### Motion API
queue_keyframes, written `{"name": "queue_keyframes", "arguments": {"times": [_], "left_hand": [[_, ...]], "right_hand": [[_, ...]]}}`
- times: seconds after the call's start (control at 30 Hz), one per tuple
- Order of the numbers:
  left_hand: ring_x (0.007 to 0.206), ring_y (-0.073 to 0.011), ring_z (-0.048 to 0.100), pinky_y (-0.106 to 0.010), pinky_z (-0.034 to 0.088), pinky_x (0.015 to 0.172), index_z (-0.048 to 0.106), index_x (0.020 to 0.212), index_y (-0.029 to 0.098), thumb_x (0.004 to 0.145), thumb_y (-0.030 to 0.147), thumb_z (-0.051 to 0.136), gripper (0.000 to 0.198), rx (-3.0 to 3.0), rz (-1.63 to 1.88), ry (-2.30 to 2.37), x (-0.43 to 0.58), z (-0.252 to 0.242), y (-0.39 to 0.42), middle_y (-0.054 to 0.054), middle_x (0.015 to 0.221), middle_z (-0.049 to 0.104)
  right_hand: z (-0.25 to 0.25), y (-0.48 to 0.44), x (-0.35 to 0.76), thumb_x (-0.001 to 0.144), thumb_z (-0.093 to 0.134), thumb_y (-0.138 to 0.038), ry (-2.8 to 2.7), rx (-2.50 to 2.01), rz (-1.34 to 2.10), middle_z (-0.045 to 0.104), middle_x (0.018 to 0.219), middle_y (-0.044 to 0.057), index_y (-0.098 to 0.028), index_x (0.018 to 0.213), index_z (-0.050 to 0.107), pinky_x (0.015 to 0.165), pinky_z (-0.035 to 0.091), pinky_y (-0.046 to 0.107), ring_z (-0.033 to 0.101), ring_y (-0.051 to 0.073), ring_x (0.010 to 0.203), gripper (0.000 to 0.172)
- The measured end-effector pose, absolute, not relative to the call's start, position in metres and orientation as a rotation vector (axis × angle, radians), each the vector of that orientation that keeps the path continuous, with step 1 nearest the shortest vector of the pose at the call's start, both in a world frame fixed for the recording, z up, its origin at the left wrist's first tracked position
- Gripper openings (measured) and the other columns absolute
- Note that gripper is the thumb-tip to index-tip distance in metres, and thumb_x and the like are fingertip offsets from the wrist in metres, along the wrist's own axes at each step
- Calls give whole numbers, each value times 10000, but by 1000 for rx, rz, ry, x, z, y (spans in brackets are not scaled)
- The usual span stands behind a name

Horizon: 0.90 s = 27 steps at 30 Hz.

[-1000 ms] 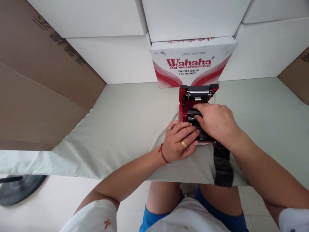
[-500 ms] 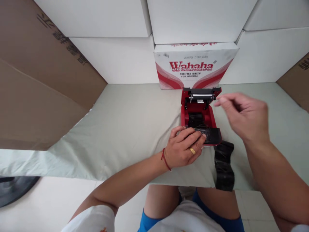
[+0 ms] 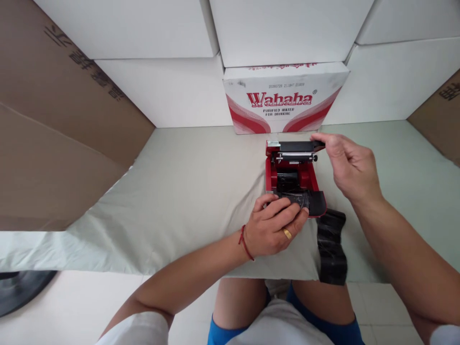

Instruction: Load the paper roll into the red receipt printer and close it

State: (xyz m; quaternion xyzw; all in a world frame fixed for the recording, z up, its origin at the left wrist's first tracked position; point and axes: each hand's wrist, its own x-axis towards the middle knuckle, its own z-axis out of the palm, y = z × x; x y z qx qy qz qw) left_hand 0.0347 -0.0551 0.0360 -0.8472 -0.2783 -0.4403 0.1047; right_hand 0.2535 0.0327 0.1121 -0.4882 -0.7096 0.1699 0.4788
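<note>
A small red and black label printer [image 3: 269,175] sits at the table's front with its top raised and a roller showing under it. Inside lies a roll of glossy black ribbon [image 3: 287,178]. My left hand [image 3: 275,223] bends its fingers over the black film on the printer's front flap [image 3: 317,203], holding it there; its thumb is hard to see. At the lid's right edge, my right hand [image 3: 354,165] is closed with thumb and fingers on the black lid [image 3: 296,146]. A wavy black film strip [image 3: 331,247] trails over the table's edge beside the printer.
A white and red water carton [image 3: 287,103] stands right behind the printer, against stacked white boxes [image 3: 187,91]. Brown cardboard [image 3: 72,143] walls off the left side, with more at the far right. A pale green cloth [image 3: 187,191] covers the table.
My right hand has moved left and closed on the lid's edge. The lid has tilted lower toward me. My left hand stays on the front flap.
</note>
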Motion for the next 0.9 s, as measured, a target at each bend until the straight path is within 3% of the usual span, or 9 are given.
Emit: {"name": "queue_keyframes", "arguments": {"times": [0.13,0.33,0.5,0.73,0.9], "left_hand": [[1110,-172,785,-359,500,1102,779,1273,222,1073,157,682,231,-2470,-1291,-782,40,40,-56,-9,1110,885],[1095,-191,814,-346,520,1030,753,1326,174,1029,107,732,304,-2494,-1315,-757,45,43,-57,-45,1094,879],[1057,-176,814,-331,554,955,757,1283,150,1053,114,698,240,-2483,-1284,-759,43,44,-57,-36,1046,882],[1048,-186,792,-343,579,934,725,1388,195,1045,135,658,355,-2520,-1305,-758,44,44,-55,-32,1044,873],[1042,-213,779,-358,615,915,634,1516,152,1044,195,647,474,-2587,-1584,-767,34,55,-48,-88,1103,843]], "right_hand": [[112,9,260,1174,532,-445,-1869,-1124,311,855,1338,64,-306,1289,848,1190,595,496,787,273,1300,364],[90,-8,276,1154,552,-281,-2047,-912,229,837,1395,73,-286,1373,812,1224,591,529,775,271,1357,340],[68,-17,280,1125,577,-210,-2043,-818,242,847,1368,72,-281,1374,818,1198,620,519,785,261,1342,353],[68,-21,275,1081,614,-125,-2028,-873,209,871,1290,52,-281,1297,854,1096,688,481,826,256,1249,359],[64,-22,272,1070,620,-96,-2016,-890,157,872,1288,68,-243,1283,848,1078,696,467,821,253,1254,345]]}}
